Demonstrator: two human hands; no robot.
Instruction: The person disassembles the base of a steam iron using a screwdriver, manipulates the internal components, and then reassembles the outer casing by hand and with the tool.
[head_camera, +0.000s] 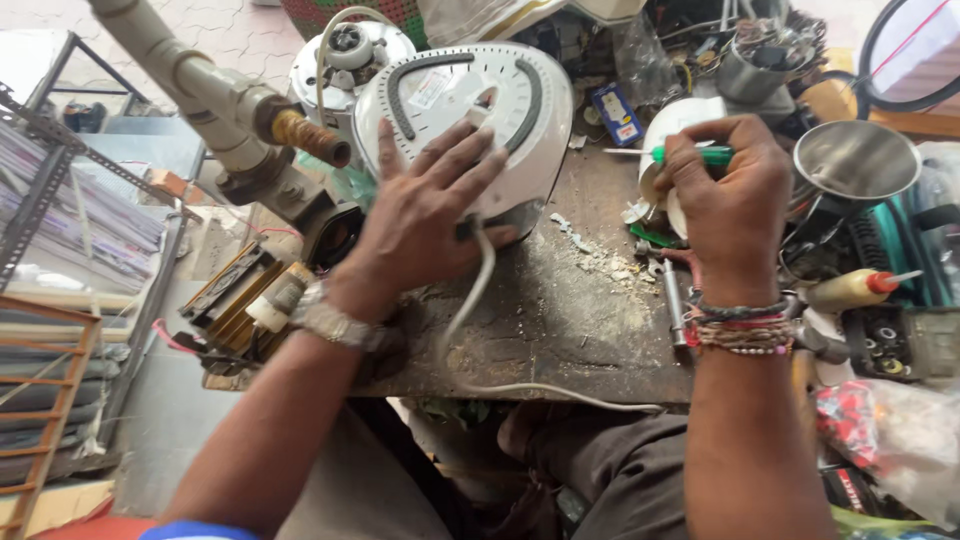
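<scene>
A white rounded appliance (500, 95) with dark curved trim lies tilted on the worn workbench (560, 320). My left hand (425, 205) rests flat on it with fingers spread, pressing its near side. A white power cord (470, 310) runs from the appliance under that hand and off the bench's front edge. My right hand (730, 205) grips a green-handled screwdriver (690, 154), its thin shaft pointing left toward the appliance. Beneath that hand sits a white round part (668, 120).
A grey pipe with a brass fitting (240, 110) juts in from the upper left. A steel funnel (855, 160), a glue bottle with a red tip (855, 288), a socket tool (675, 310) and cluttered parts crowd the right. White debris (600, 255) litters the bench.
</scene>
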